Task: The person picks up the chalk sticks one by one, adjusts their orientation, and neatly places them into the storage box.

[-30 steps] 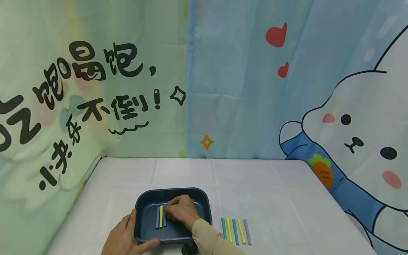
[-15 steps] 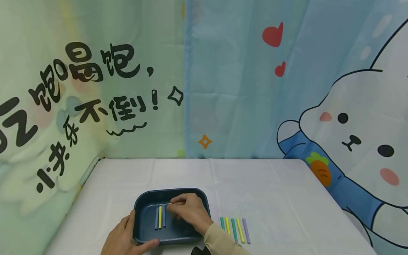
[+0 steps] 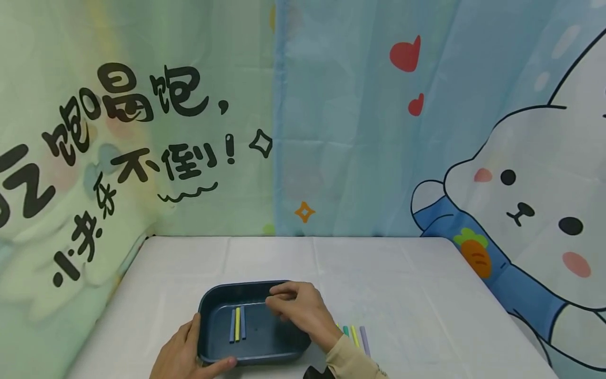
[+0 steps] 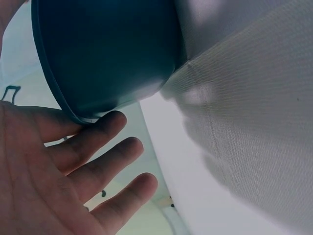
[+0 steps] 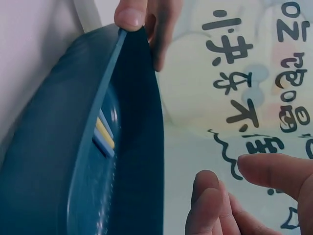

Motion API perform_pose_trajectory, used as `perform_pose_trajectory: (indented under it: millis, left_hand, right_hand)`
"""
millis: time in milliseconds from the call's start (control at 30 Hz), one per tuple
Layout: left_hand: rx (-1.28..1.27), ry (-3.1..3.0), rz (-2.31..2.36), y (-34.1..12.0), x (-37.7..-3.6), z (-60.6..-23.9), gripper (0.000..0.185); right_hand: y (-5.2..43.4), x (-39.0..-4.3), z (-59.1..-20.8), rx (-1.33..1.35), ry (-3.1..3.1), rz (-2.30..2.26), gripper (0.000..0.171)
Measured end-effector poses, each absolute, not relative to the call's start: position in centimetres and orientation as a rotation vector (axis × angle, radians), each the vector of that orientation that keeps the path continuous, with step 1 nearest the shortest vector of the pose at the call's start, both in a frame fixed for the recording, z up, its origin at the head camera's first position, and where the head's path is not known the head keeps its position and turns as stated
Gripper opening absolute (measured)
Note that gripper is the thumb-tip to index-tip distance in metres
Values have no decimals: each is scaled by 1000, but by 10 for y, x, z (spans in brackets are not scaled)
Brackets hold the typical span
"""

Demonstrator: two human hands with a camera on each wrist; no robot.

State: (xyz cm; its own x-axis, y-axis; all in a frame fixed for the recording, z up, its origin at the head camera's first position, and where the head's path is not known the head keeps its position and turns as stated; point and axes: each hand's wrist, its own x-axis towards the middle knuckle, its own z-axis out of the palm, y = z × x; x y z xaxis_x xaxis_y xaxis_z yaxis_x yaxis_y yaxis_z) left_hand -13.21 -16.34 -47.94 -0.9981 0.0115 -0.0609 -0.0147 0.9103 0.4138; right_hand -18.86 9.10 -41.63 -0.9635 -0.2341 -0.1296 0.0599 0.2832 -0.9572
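Observation:
A dark blue rectangular tray (image 3: 272,360) sits on the white-covered table. My left hand (image 3: 183,350) holds its left end, thumb along the front rim and index finger at the side; in the left wrist view the other fingers (image 4: 107,166) spread out past the wall. Inside the tray lie a blue stick (image 3: 232,326), a yellow stick (image 3: 238,325) and another blue stick (image 3: 243,322), side by side. Over the tray's right end is my right hand (image 3: 305,310), fingers loosely bent; the right wrist view shows its thumb and fingertips apart with nothing between them.
Right of the tray, a row of thin sticks lies on the table (image 3: 416,316), among them a green stick (image 3: 346,331), a yellow stick (image 3: 355,336) and a purple stick (image 3: 364,341). My right wrist partly hides the row. A printed curtain (image 3: 341,158) stands behind.
My right hand has drawn back from beside the sticks in the tray, moving right and slightly up to the tray's right end. The left hand keeps its hold on the tray.

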Motion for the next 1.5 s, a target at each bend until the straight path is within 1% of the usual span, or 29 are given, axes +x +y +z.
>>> perform_pose_trajectory:
  millis: [233, 433, 767, 900, 1133, 1500]
  left_hand:
    - [-1, 3010, 648, -164, -133, -478, 134]
    - [31, 3036, 656, -165, -132, -480, 131]
    - [3, 3025, 654, -165, -132, -481, 134]
    - [-1, 3019, 654, -164, -132, -481, 134]
    - [-44, 2982, 643, -164, -133, -479, 137]
    - [-53, 2966, 646, -162, -132, -478, 136]
  right_hand:
    - [113, -187, -409, -160, 2323, -1774, 35]
    - [134, -187, -411, -91, 2389, -1752, 39]
    - [170, -183, -419, 188, 2538, -1685, 40]
    - [187, -182, -423, 247, 2557, -1698, 38]
    - [213, -178, -436, 343, 2622, -1556, 43]
    - [237, -175, -455, 424, 2778, -1265, 38]
